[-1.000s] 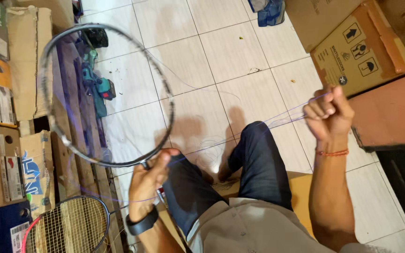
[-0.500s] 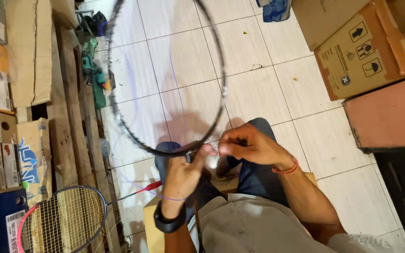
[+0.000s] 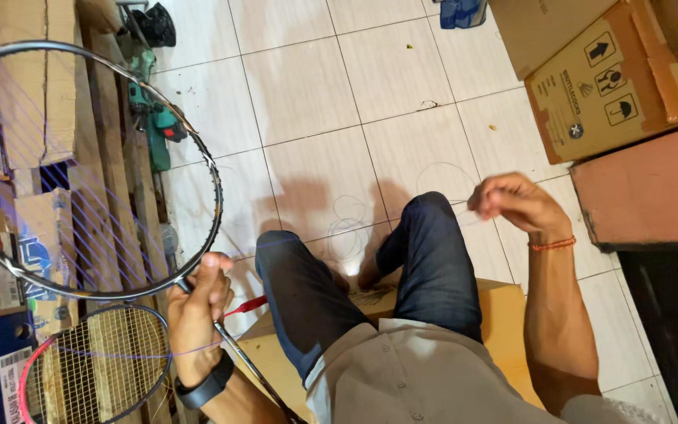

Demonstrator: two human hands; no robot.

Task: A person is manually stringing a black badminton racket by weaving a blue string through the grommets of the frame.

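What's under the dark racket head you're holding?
Through the racket head, partly strung with purple string, cardboard boxes, wooden pallet slats and a green tool show. What sits behind the boxes is hidden.

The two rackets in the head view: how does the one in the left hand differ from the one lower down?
The held racket has a dark frame and only a few thin purple strings running slantwise; the lower racket has a red and dark frame with a full yellowish string grid. The left hand grips the held racket at its throat, while the lower racket is untouched, beside the cardboard boxes. Both have oval heads.
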